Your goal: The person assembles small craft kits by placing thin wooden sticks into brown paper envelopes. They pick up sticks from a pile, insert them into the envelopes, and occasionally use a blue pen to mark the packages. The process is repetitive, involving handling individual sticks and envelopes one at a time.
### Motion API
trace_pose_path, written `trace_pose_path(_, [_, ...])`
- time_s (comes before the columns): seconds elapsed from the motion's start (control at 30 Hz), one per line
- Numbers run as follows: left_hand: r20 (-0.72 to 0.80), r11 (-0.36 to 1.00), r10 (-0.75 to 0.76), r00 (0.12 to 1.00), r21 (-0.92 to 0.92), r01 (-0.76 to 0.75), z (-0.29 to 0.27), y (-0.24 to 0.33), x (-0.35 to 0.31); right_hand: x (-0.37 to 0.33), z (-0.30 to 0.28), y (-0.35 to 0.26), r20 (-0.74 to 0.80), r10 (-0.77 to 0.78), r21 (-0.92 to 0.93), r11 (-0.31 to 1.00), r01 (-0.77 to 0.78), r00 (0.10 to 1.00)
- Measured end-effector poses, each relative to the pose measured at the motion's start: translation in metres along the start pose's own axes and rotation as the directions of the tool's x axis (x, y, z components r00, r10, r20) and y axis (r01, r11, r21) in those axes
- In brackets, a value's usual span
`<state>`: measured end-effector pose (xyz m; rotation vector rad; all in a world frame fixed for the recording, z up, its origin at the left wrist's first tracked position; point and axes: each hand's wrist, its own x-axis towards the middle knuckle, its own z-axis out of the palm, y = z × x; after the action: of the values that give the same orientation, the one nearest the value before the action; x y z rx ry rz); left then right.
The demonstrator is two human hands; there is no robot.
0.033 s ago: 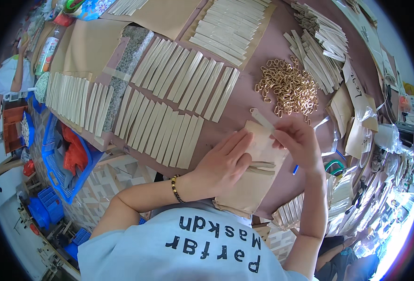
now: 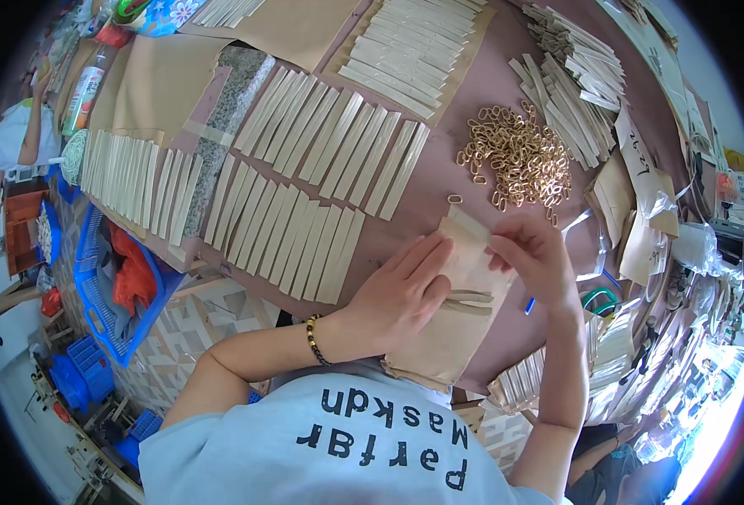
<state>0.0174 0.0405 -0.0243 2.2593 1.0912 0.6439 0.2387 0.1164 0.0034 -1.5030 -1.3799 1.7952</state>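
My left hand (image 2: 411, 289) lies flat on a tan cardboard piece (image 2: 443, 341), fingers stretched out toward its far end. My right hand (image 2: 530, 254) is closed, with thumb and fingers pinching the end of a short pale strip (image 2: 471, 225) at the board's far edge. Just beyond the strip, a single gold oval ring (image 2: 455, 199) rests on the table, apart from it. Two short folded strips (image 2: 470, 297) lie on the board between my hands. A heap of gold rings (image 2: 519, 158) sits farther off to the right.
Rows of pale strips (image 2: 300, 231) cover the table's left side; more strips lie on a far board (image 2: 414, 50). Loose strips (image 2: 570, 109) pile up at far right. A blue pen (image 2: 531, 305) lies by my right forearm. A blue basket (image 2: 106, 286) stands below the table's left edge.
The strip in my right hand has drawn back from the single gold ring, toward the board. The ring stays on the table. My left hand has barely moved.
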Motion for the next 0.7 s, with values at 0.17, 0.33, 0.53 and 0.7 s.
trace_pose_path(0.17, [0.005,0.997,-0.022,1.000,0.069,0.021,-0.001,0.003,0.001,0.001,0.004,0.006,0.002,0.134,-0.066,0.989,-0.134,0.991])
trace_pose_path(0.33, [0.016,0.995,-0.044,0.999,0.086,0.042,0.002,0.004,0.000,0.003,0.007,0.004,-0.015,0.153,-0.092,0.984,-0.154,0.988])
trace_pose_path(0.53, [0.005,0.993,-0.057,0.998,0.103,0.056,0.007,0.002,0.001,0.004,0.006,0.008,-0.017,0.145,-0.083,0.986,-0.146,0.989])
trace_pose_path(0.7, [0.034,0.989,-0.078,0.996,0.131,0.073,0.009,0.003,0.003,-0.002,0.003,0.005,-0.026,0.153,-0.012,0.988,-0.153,0.988])
